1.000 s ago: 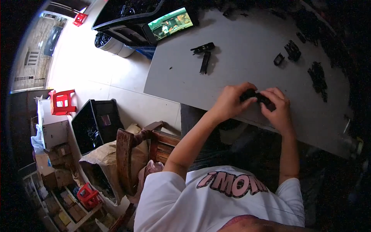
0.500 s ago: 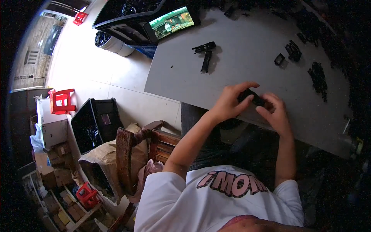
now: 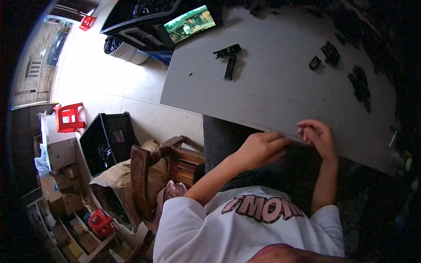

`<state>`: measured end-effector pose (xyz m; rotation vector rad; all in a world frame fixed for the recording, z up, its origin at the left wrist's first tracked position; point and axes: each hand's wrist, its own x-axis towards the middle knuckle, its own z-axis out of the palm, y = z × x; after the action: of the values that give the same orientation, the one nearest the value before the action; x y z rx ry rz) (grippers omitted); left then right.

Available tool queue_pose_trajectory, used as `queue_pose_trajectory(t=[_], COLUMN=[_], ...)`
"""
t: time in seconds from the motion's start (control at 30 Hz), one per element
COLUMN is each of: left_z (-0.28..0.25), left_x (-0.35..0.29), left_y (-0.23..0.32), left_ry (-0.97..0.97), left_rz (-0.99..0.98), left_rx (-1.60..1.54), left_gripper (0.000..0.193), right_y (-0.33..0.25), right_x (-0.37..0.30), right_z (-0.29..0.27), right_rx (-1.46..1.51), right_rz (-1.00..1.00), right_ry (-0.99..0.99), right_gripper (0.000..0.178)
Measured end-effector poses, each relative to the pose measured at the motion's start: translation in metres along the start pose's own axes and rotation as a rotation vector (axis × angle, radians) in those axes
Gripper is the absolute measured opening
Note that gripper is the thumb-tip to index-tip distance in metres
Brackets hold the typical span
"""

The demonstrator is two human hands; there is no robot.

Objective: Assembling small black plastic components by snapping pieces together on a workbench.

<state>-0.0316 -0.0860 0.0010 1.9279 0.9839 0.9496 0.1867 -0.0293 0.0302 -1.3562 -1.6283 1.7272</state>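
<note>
We see a matt grey desk (image 3: 272, 87), smooth but scuffed, with black plastic parts (image 3: 228, 59) near its far edge; beside it, a worn wooden chair (image 3: 149, 166) and glossy floor tiles (image 3: 101, 83).

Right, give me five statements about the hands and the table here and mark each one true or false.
1. Both hands are at the near edge of the grey table. True: the left hand and the right hand sit at that edge.
2. A phone with a lit screen lies at the table's far left corner. True.
3. The left hand rests on the black T-shaped part. False: that part lies apart, far up the table.
4. The red stool stands on the table. False: it is on the floor to the left.
5. The table holds only one black part. False: several more black parts lie to the right.
</note>
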Motion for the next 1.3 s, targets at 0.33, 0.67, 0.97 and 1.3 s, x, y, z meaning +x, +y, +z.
queue_pose_trajectory(t=[0.33,0.67,0.97,1.3], left_z=[-0.084,-0.092,-0.075,-0.072], left_x=[-0.003,0.013,0.037,0.032], left_y=[0.111,0.121,0.125,0.111], left_ry=[0.722,0.447,0.528,0.327], left_rz=[0.908,0.921,0.904,1.033], left_rx=[-0.407,-0.401,-0.593,-0.618], left_gripper=[0.007,0.033,0.028,0.023], right_y=[0.008,0.019,0.064,0.081], right_x=[0.002,0.001,0.013,0.034], right_z=[0.002,-0.031,-0.14,-0.163], right_rx=[-0.029,0.006,-0.449,-1.109], right_rz=[0.031,-0.036,-0.288,-0.114], right_ry=[0.141,0.357,1.054,1.194], right_gripper=[0.017,0.021,0.02,0.021])
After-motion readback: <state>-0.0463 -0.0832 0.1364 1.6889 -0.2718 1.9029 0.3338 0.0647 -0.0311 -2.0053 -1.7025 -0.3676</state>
